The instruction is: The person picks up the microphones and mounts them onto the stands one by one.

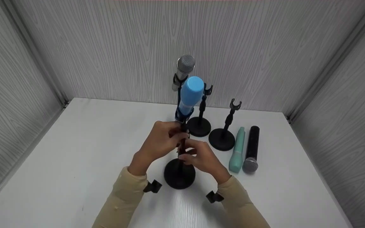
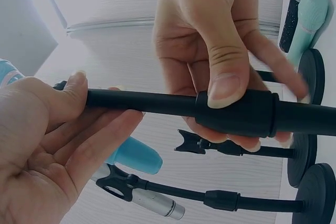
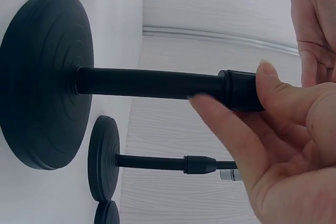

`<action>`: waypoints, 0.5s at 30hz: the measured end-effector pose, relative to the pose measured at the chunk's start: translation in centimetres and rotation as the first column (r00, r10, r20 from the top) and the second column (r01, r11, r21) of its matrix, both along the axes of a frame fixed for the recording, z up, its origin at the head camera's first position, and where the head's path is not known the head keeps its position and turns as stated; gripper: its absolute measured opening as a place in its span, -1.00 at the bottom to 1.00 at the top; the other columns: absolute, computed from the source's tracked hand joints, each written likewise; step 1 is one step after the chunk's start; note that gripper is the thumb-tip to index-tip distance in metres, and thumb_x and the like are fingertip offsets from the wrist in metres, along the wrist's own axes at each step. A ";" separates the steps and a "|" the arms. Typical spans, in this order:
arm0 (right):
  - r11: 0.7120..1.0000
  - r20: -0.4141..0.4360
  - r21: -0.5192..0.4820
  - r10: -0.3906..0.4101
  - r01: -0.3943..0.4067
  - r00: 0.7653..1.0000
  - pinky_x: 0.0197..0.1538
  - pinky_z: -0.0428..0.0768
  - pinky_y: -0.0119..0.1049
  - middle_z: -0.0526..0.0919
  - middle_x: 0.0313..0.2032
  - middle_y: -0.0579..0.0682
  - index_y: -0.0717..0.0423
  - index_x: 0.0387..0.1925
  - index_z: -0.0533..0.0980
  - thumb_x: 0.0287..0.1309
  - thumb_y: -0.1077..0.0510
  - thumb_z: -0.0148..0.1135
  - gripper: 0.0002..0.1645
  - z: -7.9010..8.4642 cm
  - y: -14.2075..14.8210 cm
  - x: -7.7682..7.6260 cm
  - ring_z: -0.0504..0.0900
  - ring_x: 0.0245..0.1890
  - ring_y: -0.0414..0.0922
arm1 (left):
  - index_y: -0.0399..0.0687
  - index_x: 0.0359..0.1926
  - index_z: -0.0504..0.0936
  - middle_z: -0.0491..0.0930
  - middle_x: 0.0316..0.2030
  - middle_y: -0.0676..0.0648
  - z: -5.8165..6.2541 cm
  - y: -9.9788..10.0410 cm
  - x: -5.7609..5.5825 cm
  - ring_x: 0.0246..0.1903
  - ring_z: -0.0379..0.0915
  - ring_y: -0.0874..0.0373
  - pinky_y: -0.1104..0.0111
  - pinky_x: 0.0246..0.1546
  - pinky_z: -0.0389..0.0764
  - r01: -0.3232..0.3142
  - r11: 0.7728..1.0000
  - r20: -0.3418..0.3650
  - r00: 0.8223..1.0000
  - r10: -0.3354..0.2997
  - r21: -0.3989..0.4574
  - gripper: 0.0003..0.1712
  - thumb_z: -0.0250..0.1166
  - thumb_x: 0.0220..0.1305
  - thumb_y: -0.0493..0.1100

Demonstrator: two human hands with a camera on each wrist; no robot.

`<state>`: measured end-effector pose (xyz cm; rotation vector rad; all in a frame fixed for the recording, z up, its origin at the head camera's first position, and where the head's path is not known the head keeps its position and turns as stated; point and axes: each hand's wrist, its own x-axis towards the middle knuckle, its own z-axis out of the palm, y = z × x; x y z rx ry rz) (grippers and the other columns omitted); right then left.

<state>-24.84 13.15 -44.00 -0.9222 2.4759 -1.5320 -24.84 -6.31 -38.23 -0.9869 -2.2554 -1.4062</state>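
Note:
A black desktop microphone stand (image 1: pixel 179 179) stands upright on the white table, with a blue microphone (image 1: pixel 192 90) in its top clip. My left hand (image 1: pixel 160 139) holds the thin upper pole (image 2: pixel 157 102) between thumb and fingers, below the clip. Lower down, my right hand (image 1: pixel 200 155) pinches the thick collar (image 2: pixel 247 113) where the two pole sections meet. In the right wrist view its thumb presses the collar, and one finger extends beside the lower pole (image 3: pixel 152 83). The blue microphone's lower part is partly hidden by the clip.
Behind is another stand bearing a silver microphone (image 1: pixel 185 65). Two stands with bare clips, one nearer the back (image 1: pixel 199 128) and one to the right (image 1: pixel 222 139), stand close by. A green microphone (image 1: pixel 238 150) and a black microphone (image 1: pixel 252 145) lie at right. Grey panels enclose the table.

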 end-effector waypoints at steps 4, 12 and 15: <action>0.998 0.122 -0.018 0.055 -0.053 0.991 -0.18 0.80 -0.18 0.70 0.06 0.20 0.14 0.09 0.57 0.39 0.26 0.28 -0.72 -0.4 0.2 0.0 0.77 0.01 0.14 | -0.17 -0.38 0.70 0.67 -0.55 -0.07 0.1 0.0 0.0 -0.61 0.42 0.30 0.46 -0.53 0.43 -0.013 1.000 -0.016 1.000 0.013 -0.010 -0.87 0.35 0.35 -0.32; 0.988 0.183 -0.095 0.136 -0.121 0.974 0.03 0.76 -0.20 0.64 0.06 0.36 0.38 0.08 0.54 0.45 0.37 0.13 -0.75 -0.8 0.1 0.0 0.72 0.06 0.10 | -0.17 -0.38 0.69 0.65 -0.56 -0.09 0.1 0.0 0.1 -0.60 0.43 0.31 0.45 -0.53 0.47 -0.002 1.000 -0.017 1.000 0.002 0.002 -0.87 0.35 0.36 -0.31; 0.987 0.135 -0.085 0.145 -0.135 0.980 0.01 0.77 -0.21 0.64 0.02 0.38 0.37 0.04 0.52 0.44 0.37 0.14 -0.79 -0.8 0.1 0.0 0.73 0.03 0.13 | -0.17 -0.37 0.70 0.66 -0.54 -0.09 0.1 0.0 0.1 -0.59 0.46 0.30 0.46 -0.51 0.48 0.000 1.000 -0.012 1.000 0.000 0.004 -0.87 0.34 0.37 -0.31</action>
